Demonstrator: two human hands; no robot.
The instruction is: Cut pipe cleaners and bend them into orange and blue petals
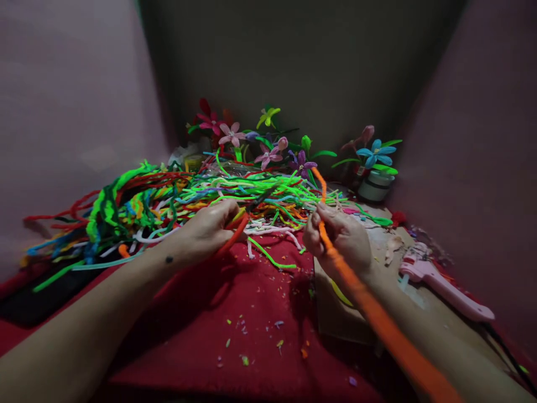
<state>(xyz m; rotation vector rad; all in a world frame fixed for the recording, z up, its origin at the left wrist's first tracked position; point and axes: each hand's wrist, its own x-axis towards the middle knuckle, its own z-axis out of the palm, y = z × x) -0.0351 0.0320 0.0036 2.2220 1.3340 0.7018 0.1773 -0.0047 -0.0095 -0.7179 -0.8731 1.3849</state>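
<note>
My right hand (342,235) is closed around a long orange pipe cleaner (356,291). One end of it rises past my fingers towards the flowers, and the rest runs down over my forearm to the bottom edge. My left hand (210,226) grips a hand tool (238,230) with orange-and-yellow handles. Its dark narrow tip points away to the right, over the pile; whether it is pliers or scissors I cannot make out. The tool and the orange pipe cleaner are apart. Beyond both hands lies a heap of many-coloured pipe cleaners (247,187).
Pipe-cleaner flowers (268,154) stand behind the heap, and a blue flower (376,152) is by a pale jar (376,186). A pink glue gun (444,282) lies at right near a cardboard box (338,313). Coloured scraps dot the red cloth (251,347).
</note>
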